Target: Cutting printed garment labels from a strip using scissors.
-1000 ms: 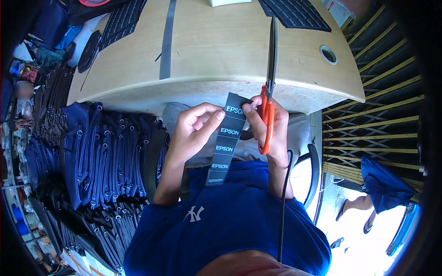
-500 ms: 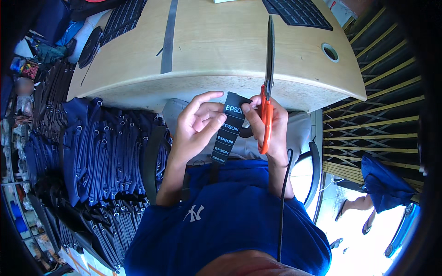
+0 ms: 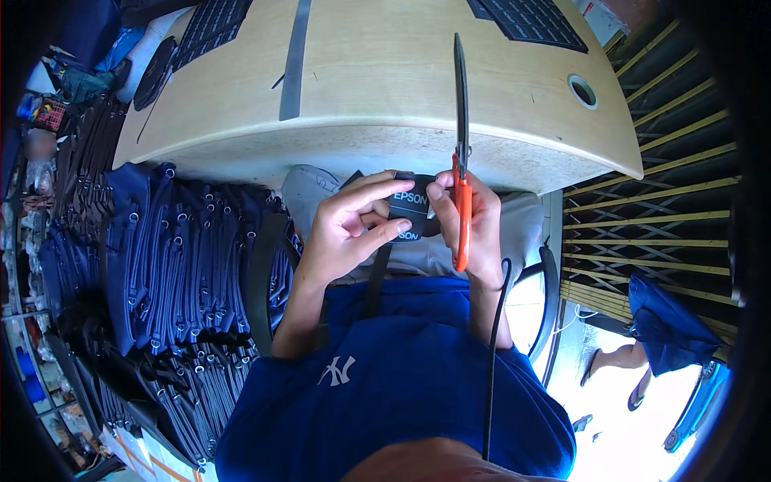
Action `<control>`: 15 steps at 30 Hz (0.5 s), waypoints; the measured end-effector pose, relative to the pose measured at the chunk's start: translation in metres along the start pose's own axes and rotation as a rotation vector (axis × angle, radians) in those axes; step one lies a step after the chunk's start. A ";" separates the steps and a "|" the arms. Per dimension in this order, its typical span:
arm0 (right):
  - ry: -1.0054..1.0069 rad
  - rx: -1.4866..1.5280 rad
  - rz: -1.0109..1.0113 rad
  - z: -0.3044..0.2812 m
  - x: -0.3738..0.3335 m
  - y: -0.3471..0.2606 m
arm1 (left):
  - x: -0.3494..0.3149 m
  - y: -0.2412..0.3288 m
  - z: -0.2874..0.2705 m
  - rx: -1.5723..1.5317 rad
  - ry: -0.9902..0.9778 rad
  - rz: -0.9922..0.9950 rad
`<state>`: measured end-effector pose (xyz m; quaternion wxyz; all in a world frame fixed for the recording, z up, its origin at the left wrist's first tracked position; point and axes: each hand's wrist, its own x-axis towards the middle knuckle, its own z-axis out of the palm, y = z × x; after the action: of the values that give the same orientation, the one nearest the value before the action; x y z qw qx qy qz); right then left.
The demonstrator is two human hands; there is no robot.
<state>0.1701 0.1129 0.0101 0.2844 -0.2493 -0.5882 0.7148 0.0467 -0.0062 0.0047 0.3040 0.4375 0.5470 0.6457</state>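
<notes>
In front of my lap I hold a strip of black printed labels (image 3: pixel 408 214) with pale lettering between both hands. My left hand (image 3: pixel 337 233) is closed on its left side, thumb below and fingers above, and the strip bends between them. My right hand (image 3: pixel 483 233) carries a pair of scissors (image 3: pixel 462 205) with orange handles. Their blades look shut and point away from me, over the table edge. The thumb and fingertips of that hand also pinch the strip's right edge. The strip's lower end is hidden.
A wooden table (image 3: pixel 361 88) lies ahead, bearing a grey band (image 3: pixel 294 72), black label sheets (image 3: pixel 540 24) and a cable hole (image 3: pixel 582 91). Dark blue straps (image 3: pixel 177 265) hang in rows at left. A folding metal gate (image 3: pixel 650 185) stands at right, with a person's legs (image 3: pixel 622 361) below.
The strip, which hung down at length, is now bent up, with fewer labels showing. My left fingers have moved right over its top. The scissors stay in my right hand.
</notes>
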 end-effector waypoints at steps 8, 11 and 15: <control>-0.125 -0.043 -0.140 -0.014 -0.005 0.020 | -0.002 0.003 -0.009 -0.008 -0.064 -0.095; -0.142 0.004 -0.036 -0.024 -0.012 0.025 | -0.002 0.002 -0.007 -0.096 -0.038 -0.088; -0.159 -0.044 -0.015 -0.034 -0.019 0.027 | 0.000 0.006 -0.010 -0.053 -0.043 -0.102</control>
<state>0.2035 0.1194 -0.0219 0.2366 -0.1933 -0.6263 0.7172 0.0379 -0.0122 0.0099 0.3597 0.4144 0.5449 0.6340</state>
